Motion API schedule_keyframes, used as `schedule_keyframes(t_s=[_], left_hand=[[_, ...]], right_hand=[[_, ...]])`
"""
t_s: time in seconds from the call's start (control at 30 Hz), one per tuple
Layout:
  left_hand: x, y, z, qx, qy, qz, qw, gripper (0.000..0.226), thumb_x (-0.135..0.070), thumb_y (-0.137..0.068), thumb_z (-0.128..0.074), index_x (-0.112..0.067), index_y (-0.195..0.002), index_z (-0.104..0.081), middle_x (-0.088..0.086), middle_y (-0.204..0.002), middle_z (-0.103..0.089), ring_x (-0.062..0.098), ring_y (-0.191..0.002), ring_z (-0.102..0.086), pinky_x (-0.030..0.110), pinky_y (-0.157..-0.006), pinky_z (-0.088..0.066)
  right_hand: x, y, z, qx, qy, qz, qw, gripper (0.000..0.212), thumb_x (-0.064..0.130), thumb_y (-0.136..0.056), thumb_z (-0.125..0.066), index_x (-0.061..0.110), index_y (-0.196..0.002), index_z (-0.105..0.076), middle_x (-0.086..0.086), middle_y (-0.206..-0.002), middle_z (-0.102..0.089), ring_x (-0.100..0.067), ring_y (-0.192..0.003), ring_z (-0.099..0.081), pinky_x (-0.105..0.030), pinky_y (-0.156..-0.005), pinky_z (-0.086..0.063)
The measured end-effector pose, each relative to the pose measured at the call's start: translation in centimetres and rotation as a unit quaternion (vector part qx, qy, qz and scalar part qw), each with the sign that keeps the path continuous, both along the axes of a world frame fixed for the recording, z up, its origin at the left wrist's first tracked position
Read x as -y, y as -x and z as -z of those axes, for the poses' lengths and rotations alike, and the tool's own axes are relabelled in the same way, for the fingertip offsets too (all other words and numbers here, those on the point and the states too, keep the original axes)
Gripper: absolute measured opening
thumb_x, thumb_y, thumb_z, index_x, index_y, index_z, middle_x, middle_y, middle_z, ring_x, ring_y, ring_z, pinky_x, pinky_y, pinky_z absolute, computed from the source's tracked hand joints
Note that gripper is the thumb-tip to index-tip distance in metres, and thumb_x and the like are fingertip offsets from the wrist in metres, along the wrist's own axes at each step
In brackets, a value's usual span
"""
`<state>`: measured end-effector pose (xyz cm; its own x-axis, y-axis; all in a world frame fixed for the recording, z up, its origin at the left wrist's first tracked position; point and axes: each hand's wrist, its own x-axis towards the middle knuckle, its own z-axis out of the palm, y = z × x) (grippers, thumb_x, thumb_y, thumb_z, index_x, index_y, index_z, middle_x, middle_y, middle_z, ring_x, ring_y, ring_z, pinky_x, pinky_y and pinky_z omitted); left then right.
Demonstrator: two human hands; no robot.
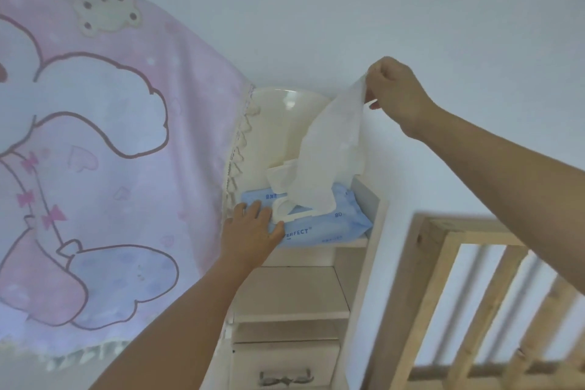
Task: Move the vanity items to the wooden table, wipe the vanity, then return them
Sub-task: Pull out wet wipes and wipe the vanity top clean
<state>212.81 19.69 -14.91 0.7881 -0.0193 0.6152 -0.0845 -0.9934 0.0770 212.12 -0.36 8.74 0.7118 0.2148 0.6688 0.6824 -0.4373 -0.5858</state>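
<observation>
A light blue pack of wet wipes (329,225) lies on the top shelf of the cream vanity unit (294,294), its white flip lid open. My left hand (253,228) presses flat on the pack's left end, fingers spread over it. My right hand (395,89) is raised above and to the right, pinching the top corner of a white wet wipe (329,142). The wipe hangs stretched down to the pack's opening, its lower end still at the slot. A second wipe's tip pokes up beside it.
A pink cartoon-print cloth (104,152) with lace trim drapes over the vanity's left side. A cream curved panel (278,123) stands behind the pack. Lower shelves and a drawer with a bow handle (285,378) sit below. A wooden slatted frame (481,310) stands at right.
</observation>
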Motion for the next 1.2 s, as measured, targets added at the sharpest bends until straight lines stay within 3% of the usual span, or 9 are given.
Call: schedule_keyframes(t_s=[0.13,0.3,0.4,0.47,0.53,0.63,0.9,1.0,1.2], left_hand=[[-0.6,-0.1,0.7,0.038,-0.06,-0.018,0.997,0.052,-0.041,-0.075,-0.029,-0.008,-0.08,-0.069,0.014,-0.085,-0.065,0.035,-0.074,-0.062,0.039,-0.053,-0.049],[-0.1,2.1,0.1,0.264,0.012,0.028,0.964,0.038,-0.034,-0.086,-0.038,-0.017,-0.117,-0.053,0.014,-0.123,-0.059,0.035,-0.113,-0.045,0.047,-0.087,-0.041],[1.6,5.9,2.2,0.243,0.146,0.172,0.943,0.044,-0.04,-0.091,-0.032,-0.013,-0.122,-0.048,0.014,-0.119,-0.06,0.027,-0.109,-0.045,0.041,-0.091,-0.034],[3.4,8.9,4.0,0.07,0.402,0.284,0.868,0.059,-0.06,-0.084,-0.028,-0.018,-0.117,-0.053,0.004,-0.104,-0.065,0.021,-0.097,-0.053,0.037,-0.087,-0.036],[4.9,10.5,5.9,-0.162,0.64,0.267,0.702,0.07,-0.072,-0.077,-0.019,-0.026,-0.113,-0.056,-0.002,-0.093,-0.07,0.021,-0.091,-0.057,0.035,-0.083,-0.035],[6.0,12.5,9.6,-0.372,0.682,0.234,0.584,0.08,-0.066,-0.085,0.001,-0.02,-0.113,-0.058,0.007,-0.088,-0.071,0.024,-0.09,-0.06,0.037,-0.083,-0.033],[4.5,16.4,16.7,-0.368,0.628,0.109,0.677,0.065,-0.057,-0.092,-0.015,-0.016,-0.099,-0.064,0.011,-0.088,-0.071,0.021,-0.083,-0.063,0.031,-0.078,-0.037],[4.1,19.8,19.2,-0.315,0.576,0.081,0.75,0.036,-0.023,-0.098,-0.035,-0.006,-0.1,-0.067,0.016,-0.105,-0.064,0.012,-0.094,-0.064,0.014,-0.088,-0.04],[5.3,25.6,26.3,-0.428,0.307,-0.24,0.816,0.054,-0.038,-0.097,-0.036,-0.019,-0.144,-0.02,0.002,-0.155,-0.008,0.018,-0.143,-0.005,0.028,-0.112,-0.015]], right_hand=[[0.2,2.8,0.2,-0.005,0.033,0.003,0.999,0.024,0.009,-0.092,-0.032,0.021,-0.072,-0.036,0.006,-0.07,-0.044,-0.007,-0.059,-0.044,-0.016,-0.053,-0.04],[0.4,6.3,3.8,-0.051,0.117,0.027,0.991,0.018,0.014,-0.094,-0.035,0.021,-0.079,-0.043,0.008,-0.07,-0.042,-0.006,-0.057,-0.038,-0.01,-0.042,-0.03],[0.1,7.9,9.5,-0.097,0.194,0.006,0.976,0.009,0.014,-0.096,-0.034,0.016,-0.092,-0.042,0.008,-0.067,-0.037,-0.003,-0.055,-0.034,-0.009,-0.043,-0.031],[-0.2,8.8,13.6,-0.127,0.218,-0.014,0.968,0.007,0.013,-0.097,-0.036,0.016,-0.094,-0.041,0.01,-0.07,-0.038,-0.001,-0.057,-0.035,-0.009,-0.049,-0.033],[-0.5,9.4,17.4,-0.178,0.228,-0.034,0.957,0.005,0.013,-0.096,-0.038,0.016,-0.094,-0.042,0.009,-0.074,-0.041,0.0,-0.06,-0.036,-0.009,-0.051,-0.033],[-0.4,10.0,22.3,-0.236,0.222,-0.063,0.944,0.005,0.014,-0.094,-0.042,0.017,-0.093,-0.046,0.01,-0.076,-0.042,0.0,-0.062,-0.035,-0.014,-0.054,-0.028],[3.1,7.5,33.5,-0.44,0.26,-0.103,0.853,0.022,0.029,-0.083,-0.064,0.012,-0.075,-0.053,-0.001,-0.064,-0.045,-0.011,-0.053,-0.04,-0.019,-0.049,-0.031],[4.5,5.6,37.2,-0.432,0.229,-0.091,0.867,0.015,0.015,-0.084,-0.061,0.004,-0.074,-0.059,-0.006,-0.065,-0.044,-0.009,-0.049,-0.036,-0.017,-0.043,-0.028],[8.0,3.7,43.4,-0.398,0.142,-0.057,0.904,0.021,-0.001,-0.087,-0.046,0.005,-0.091,-0.065,0.001,-0.082,-0.055,-0.014,-0.08,-0.049,-0.005,-0.053,-0.035]])
